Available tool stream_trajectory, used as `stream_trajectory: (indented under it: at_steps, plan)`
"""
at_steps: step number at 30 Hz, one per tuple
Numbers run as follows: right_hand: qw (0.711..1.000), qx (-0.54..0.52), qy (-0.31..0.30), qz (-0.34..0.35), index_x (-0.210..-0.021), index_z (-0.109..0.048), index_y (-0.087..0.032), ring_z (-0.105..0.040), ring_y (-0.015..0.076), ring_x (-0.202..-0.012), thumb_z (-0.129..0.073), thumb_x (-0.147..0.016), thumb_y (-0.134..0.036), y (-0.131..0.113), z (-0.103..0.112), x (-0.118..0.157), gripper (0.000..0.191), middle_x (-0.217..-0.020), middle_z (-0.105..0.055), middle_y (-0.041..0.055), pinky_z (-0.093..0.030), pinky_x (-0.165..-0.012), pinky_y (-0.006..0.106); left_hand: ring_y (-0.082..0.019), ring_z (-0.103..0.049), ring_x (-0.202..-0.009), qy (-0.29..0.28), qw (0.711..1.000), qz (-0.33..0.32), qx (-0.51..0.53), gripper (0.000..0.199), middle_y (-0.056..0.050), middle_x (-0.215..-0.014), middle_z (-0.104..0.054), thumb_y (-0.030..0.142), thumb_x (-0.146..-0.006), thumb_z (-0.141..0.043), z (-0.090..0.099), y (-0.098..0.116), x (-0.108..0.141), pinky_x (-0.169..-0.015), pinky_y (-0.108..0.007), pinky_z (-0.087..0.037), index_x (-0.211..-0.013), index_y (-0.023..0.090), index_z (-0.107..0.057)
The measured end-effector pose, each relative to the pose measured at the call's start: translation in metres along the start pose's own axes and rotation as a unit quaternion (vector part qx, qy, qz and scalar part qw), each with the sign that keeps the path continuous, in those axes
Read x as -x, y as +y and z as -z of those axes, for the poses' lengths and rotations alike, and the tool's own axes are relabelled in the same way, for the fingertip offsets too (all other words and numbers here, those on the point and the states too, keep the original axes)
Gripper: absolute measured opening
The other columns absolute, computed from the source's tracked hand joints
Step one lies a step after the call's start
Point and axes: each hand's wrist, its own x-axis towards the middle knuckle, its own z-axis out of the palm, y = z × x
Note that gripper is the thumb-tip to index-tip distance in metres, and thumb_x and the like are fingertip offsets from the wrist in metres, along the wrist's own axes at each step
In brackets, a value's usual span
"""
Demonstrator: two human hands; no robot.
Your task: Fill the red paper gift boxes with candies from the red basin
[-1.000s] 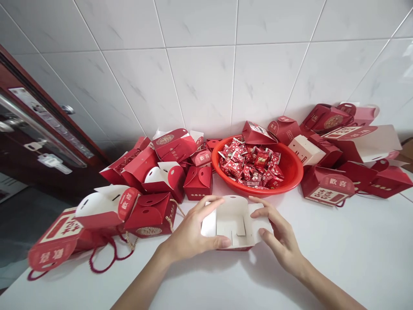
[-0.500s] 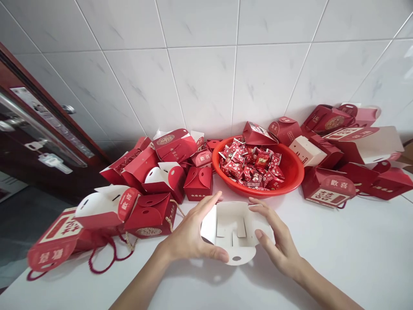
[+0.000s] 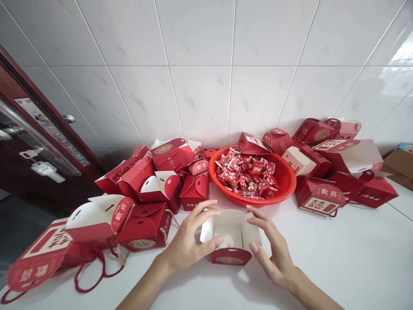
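Observation:
A small open gift box (image 3: 231,256) stands on the white table between my hands, red outside with a pale oval print, white inside. Its top flaps are spread and I see into it; no contents show. My left hand (image 3: 189,239) is at its left flap, fingers apart and thumb over the left rim. On the other side, my right hand (image 3: 274,252) has its fingers spread around the right flap. Whether the fingertips touch the card I cannot tell. Just behind the box, a red plastic basin (image 3: 287,181) holds many candies (image 3: 250,172) in red wrappers.
Several red gift boxes (image 3: 142,226) with cord handles crowd the left side of the table. More boxes (image 3: 321,196) are piled right of the basin. A tiled wall (image 3: 200,99) rises behind. Keys (image 3: 48,170) hang from a door at far left; a brown carton (image 3: 400,165) sits far right.
The box has gone from tilted, its white front flap towards me, to upright on the table with its red front showing. My fingers have loosened around it. The view has shifted slightly.

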Motion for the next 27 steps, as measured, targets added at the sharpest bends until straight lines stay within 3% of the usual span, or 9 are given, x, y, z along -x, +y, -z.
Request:
stream_trajectory:
  at_steps: [6,10,13,15,19,23,27]
  plan:
    - [1.000,-0.007,0.014,0.027,-0.145,-0.048,-0.025,-0.055,0.0289,-0.137,-0.042,-0.105,-0.037,0.006,0.006,-0.010,0.042,-0.147,-0.057,0.0144,-0.051,-0.106,0.042,-0.034,-0.054,-0.136,-0.003,1.000,-0.012,0.020,0.052,-0.015,-0.150,-0.052,0.050,-0.086,-0.072,-0.005,-0.007,0.001,-0.113,-0.046,-0.044,-0.131,0.026,-0.064]
    - [0.997,0.056,0.051,0.001,-0.126,-0.062,-0.024,-0.060,0.0283,-0.129,-0.050,-0.101,-0.028,0.026,0.021,-0.046,0.028,-0.136,-0.065,0.0141,-0.052,-0.105,0.043,-0.037,-0.050,-0.139,-0.007,0.998,-0.009,0.069,0.060,-0.014,-0.155,-0.048,0.062,-0.086,-0.066,-0.006,-0.012,0.004,-0.115,-0.050,-0.042,-0.136,0.029,-0.063]
    - [0.986,0.129,-0.033,-0.099,-0.110,-0.067,-0.022,-0.063,0.0310,-0.124,-0.056,-0.096,-0.031,0.054,0.039,-0.088,0.019,-0.126,-0.070,0.0137,-0.050,-0.106,0.048,-0.038,-0.045,-0.143,0.001,0.993,0.010,0.116,0.066,-0.011,-0.157,-0.047,0.072,-0.088,-0.055,-0.004,-0.012,0.006,-0.117,-0.053,-0.038,-0.138,0.031,-0.063]
    - [0.959,0.178,-0.083,-0.205,-0.122,-0.063,-0.017,-0.060,0.0341,-0.129,-0.061,-0.091,-0.027,0.076,0.050,-0.116,0.032,-0.131,-0.067,0.0173,-0.045,-0.110,0.050,-0.038,-0.041,-0.145,0.017,0.990,0.019,0.140,0.068,-0.010,-0.157,-0.047,0.074,-0.089,-0.050,-0.003,-0.012,0.006,-0.120,-0.053,-0.034,-0.138,0.030,-0.063]
    - [0.931,0.192,-0.112,-0.289,-0.131,-0.058,-0.004,-0.066,0.0429,-0.118,-0.073,-0.083,-0.028,0.119,0.063,-0.159,0.055,-0.126,-0.068,0.0288,-0.050,-0.101,0.055,-0.035,-0.042,-0.144,0.030,0.985,0.018,0.172,0.062,-0.010,-0.154,-0.050,0.070,-0.091,-0.049,-0.004,-0.013,0.004,-0.122,-0.049,-0.032,-0.134,0.027,-0.064]
    - [0.921,0.172,-0.148,-0.316,-0.137,-0.057,-0.010,-0.064,0.0404,-0.124,-0.086,-0.072,-0.036,0.144,0.059,-0.183,0.076,-0.136,-0.065,0.0250,-0.050,-0.104,0.048,-0.034,-0.047,-0.141,0.034,0.981,0.034,0.189,0.057,-0.011,-0.150,-0.054,0.065,-0.092,-0.051,-0.005,-0.015,0.002,-0.118,-0.046,-0.038,-0.131,0.026,-0.066]
    - [0.918,0.144,-0.188,-0.319,-0.144,-0.054,-0.013,-0.060,0.0376,-0.130,-0.088,-0.069,-0.042,0.153,0.052,-0.191,0.087,-0.144,-0.060,0.0213,-0.047,-0.109,0.044,-0.033,-0.051,-0.136,0.034,0.978,0.037,0.202,0.054,-0.011,-0.147,-0.056,0.061,-0.094,-0.052,-0.005,-0.014,0.001,-0.115,-0.045,-0.042,-0.130,0.025,-0.067]
